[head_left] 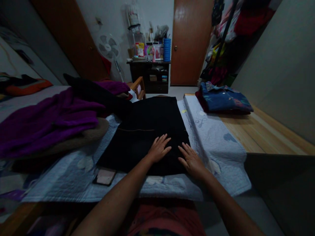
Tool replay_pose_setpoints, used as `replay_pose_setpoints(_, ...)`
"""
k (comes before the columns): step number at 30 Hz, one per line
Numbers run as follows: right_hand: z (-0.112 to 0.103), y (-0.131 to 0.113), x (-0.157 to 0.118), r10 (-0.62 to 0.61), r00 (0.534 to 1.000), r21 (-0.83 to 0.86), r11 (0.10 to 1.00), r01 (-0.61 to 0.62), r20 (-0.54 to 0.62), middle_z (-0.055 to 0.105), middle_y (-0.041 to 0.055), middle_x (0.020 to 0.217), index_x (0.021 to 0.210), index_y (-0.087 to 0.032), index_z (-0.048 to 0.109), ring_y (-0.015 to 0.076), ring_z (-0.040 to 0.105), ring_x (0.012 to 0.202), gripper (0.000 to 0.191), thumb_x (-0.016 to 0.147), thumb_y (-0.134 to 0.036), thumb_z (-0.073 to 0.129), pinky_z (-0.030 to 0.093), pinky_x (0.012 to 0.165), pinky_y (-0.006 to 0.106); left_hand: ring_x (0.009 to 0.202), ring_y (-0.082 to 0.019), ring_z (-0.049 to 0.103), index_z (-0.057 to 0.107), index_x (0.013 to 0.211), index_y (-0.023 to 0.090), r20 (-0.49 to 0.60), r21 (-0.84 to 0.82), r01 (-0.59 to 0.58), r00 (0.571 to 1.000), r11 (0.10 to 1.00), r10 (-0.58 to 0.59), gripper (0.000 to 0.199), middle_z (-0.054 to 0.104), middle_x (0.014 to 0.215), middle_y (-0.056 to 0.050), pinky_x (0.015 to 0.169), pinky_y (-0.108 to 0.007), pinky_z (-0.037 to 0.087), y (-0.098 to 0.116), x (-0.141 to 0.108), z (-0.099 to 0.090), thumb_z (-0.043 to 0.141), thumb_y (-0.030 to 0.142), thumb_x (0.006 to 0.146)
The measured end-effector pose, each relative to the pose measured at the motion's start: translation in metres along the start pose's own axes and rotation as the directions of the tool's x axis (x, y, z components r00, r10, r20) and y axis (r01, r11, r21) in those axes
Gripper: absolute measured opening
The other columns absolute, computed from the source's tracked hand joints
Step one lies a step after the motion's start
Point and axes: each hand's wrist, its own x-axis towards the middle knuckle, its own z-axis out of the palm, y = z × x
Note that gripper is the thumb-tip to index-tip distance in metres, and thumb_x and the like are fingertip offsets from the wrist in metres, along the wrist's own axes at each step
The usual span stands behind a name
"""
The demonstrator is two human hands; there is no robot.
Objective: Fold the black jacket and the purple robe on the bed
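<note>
A black garment [147, 147] lies spread out flat on a light blue quilted cover [66, 177], with a thin brownish line running across its middle. My left hand [159, 149] rests on the garment right of its centre, fingers apart and palm down. Near the garment's right edge is my right hand [190, 160], its fingers also spread, touching the black cloth. Neither hand grips anything.
Purple clothing [56, 121] is heaped at the left. A phone [105, 176] lies near the front edge. Folded blue clothing [225, 97] sits on a wooden surface [256, 134] at the right. Behind are a fan [109, 46] and a dark cabinet [137, 73].
</note>
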Motion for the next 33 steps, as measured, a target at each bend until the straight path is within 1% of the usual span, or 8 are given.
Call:
replay_pose_setpoints(3,-0.017,-0.002,0.013,0.012,0.999,0.081,0.997,-0.014,0.032,0.052,0.015,0.14,0.133,-0.015,0.055,0.0255,0.046,0.132,0.047,0.096,-0.04,0.041,0.037,0.108,0.041,0.147,-0.021,0.016,0.036,0.146,0.023,-0.003,-0.02,-0.021,1.0,1.0,0.021,0.059,0.022,0.159,-0.01,0.118,-0.047,0.013,0.0,-0.002,-0.001,0.026,0.055,0.098)
replay_pose_setpoints(6,-0.024,-0.013,0.038,0.079,0.994,0.093,0.993,-0.072,-0.072,0.064,0.0149,0.123,0.123,-0.014,0.061,0.0244,0.059,0.116,0.04,0.095,-0.031,0.039,0.043,0.102,0.039,0.147,-0.023,0.015,0.034,0.147,0.022,0.002,-0.01,-0.05,0.999,0.999,0.05,0.067,0.02,0.159,-0.011,0.118,-0.049,0.012,-0.002,-0.003,0.0,0.03,0.062,0.094)
replay_pose_setpoints(8,-0.017,-0.022,0.054,0.057,0.983,0.07,0.997,-0.045,-0.173,0.056,0.0164,0.134,0.128,-0.01,0.057,0.0252,0.05,0.127,0.042,0.093,-0.026,0.039,0.038,0.107,0.039,0.147,-0.024,0.015,0.031,0.148,0.02,-0.001,0.004,-0.063,0.998,0.998,0.063,0.072,0.02,0.159,-0.013,0.118,-0.049,0.012,-0.004,-0.003,0.002,0.034,0.065,0.092)
replay_pose_setpoints(10,-0.004,-0.026,0.063,0.029,0.979,0.047,0.999,-0.019,-0.202,0.046,0.0173,0.144,0.133,-0.007,0.052,0.0252,0.04,0.135,0.045,0.093,-0.024,0.038,0.032,0.111,0.04,0.147,-0.024,0.015,0.028,0.149,0.018,-0.01,0.019,-0.072,0.997,0.997,0.072,0.076,0.021,0.158,-0.014,0.118,-0.049,0.012,-0.005,-0.003,0.004,0.038,0.064,0.09)
replay_pose_setpoints(15,0.022,-0.022,0.063,0.081,0.992,-0.017,0.996,-0.083,-0.098,0.039,0.0132,0.15,0.138,-0.012,0.049,0.0265,0.031,0.141,0.048,0.095,-0.029,0.039,0.028,0.113,0.043,0.147,-0.026,0.015,0.023,0.15,0.013,-0.002,0.056,-0.053,0.999,0.997,0.053,0.079,0.021,0.158,-0.016,0.118,-0.049,0.012,-0.004,-0.003,0.006,0.051,0.049,0.086)
replay_pose_setpoints(22,0.018,-0.028,0.061,0.196,0.978,-0.114,0.972,-0.204,-0.076,0.028,0.0136,0.156,0.143,-0.019,0.044,0.0323,0.021,0.144,0.055,0.091,-0.036,0.048,0.02,0.114,0.047,0.147,-0.025,0.015,0.026,0.149,0.011,0.02,0.091,-0.034,0.999,0.995,0.033,0.075,0.021,0.158,-0.015,0.119,-0.048,0.012,0.001,-0.003,0.002,0.052,0.039,0.085)
replay_pose_setpoints(30,0.024,-0.026,0.057,0.157,0.98,-0.115,0.979,-0.171,-0.12,0.031,0.0147,0.154,0.142,-0.016,0.045,0.034,0.026,0.142,0.056,0.09,-0.036,0.049,0.025,0.112,0.049,0.146,-0.023,0.019,0.032,0.147,0.022,-0.075,0.123,0.014,0.997,0.992,-0.005,0.058,0.026,0.158,-0.01,0.118,-0.047,0.018,0.002,-0.008,0.006,0.04,0.042,0.094)
replay_pose_setpoints(33,0.015,-0.023,0.061,0.122,0.983,-0.103,0.985,-0.137,-0.138,0.044,0.0159,0.147,0.134,-0.016,0.054,0.0335,0.039,0.135,0.051,0.088,-0.036,0.052,0.033,0.107,0.046,0.146,-0.024,0.019,0.033,0.147,0.023,-0.069,0.12,0.029,0.997,0.992,-0.02,0.058,0.025,0.158,-0.01,0.118,-0.047,0.017,0.002,-0.01,0.006,0.041,0.043,0.094)
